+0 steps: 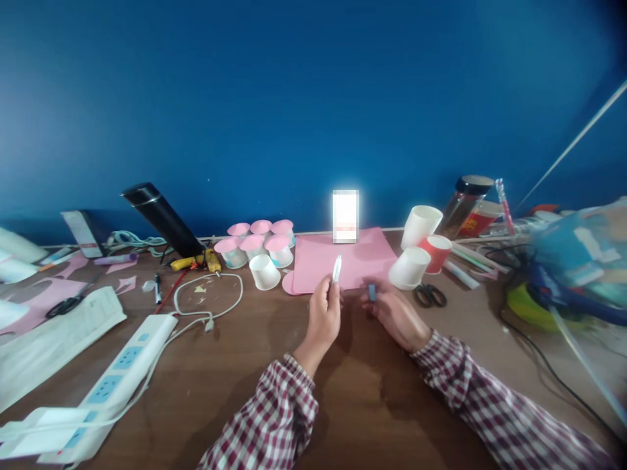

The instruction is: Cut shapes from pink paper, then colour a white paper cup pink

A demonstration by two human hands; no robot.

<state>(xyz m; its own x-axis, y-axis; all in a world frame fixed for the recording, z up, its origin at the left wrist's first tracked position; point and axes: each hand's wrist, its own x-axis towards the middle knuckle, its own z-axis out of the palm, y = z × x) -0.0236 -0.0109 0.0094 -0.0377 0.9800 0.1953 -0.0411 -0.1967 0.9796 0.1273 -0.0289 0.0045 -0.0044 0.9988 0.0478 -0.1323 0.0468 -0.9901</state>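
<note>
Deep blue wall (304, 98) fills upper half, plain, matte, darker toward left and right edges. Brown wooden bench (367, 398) butts against wall, grain visible, soft sheen near front. Pale strip along joint of wall and bench. Even indoor light, faint shadows. Thin white rod (573, 145) slants across wall at right

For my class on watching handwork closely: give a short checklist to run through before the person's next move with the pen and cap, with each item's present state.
1. Left hand grips the white pen, held upright: ok.
2. Right hand pinches the small blue cap: ok.
3. Cap off the pen, the two apart: ok.
4. Pink paper lies flat just beyond the hands: ok.
5. Tipped white cup rests on the paper's right corner: not ok.
6. Pen tip exposed and usable: cannot tell, too small.
</note>
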